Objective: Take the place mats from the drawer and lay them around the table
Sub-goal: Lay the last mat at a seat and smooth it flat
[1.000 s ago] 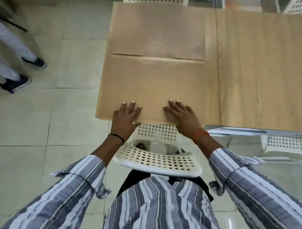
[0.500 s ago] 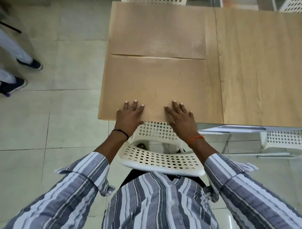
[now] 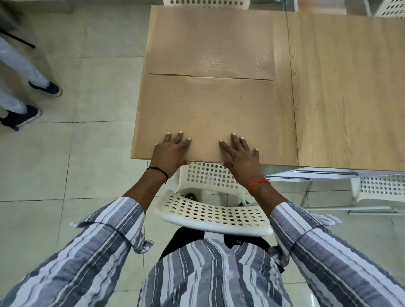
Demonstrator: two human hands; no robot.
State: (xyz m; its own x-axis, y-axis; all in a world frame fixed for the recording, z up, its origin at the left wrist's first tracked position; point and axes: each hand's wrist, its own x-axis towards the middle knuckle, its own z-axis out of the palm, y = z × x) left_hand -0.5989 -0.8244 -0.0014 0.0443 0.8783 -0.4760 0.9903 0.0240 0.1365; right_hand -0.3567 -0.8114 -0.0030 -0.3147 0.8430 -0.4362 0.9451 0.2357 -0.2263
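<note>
near chair (image 3: pixel 214 215): white, perforated, pushed in at the near bench edge
right chair (image 3: pixel 381 188): same white perforated kind, partly out of view
far chairs (image 3: pixel 206 2): white perforated backs beyond the far edge
floor (image 3: pixel 92 92): pale square tiles
bystander's dark shoes (image 3: pixel 45 88): at the left, light trousers above

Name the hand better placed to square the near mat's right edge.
Right. The right hand lies flat on the near mat closer to that edge; the left hand presses nearer the mat's left side.
</note>
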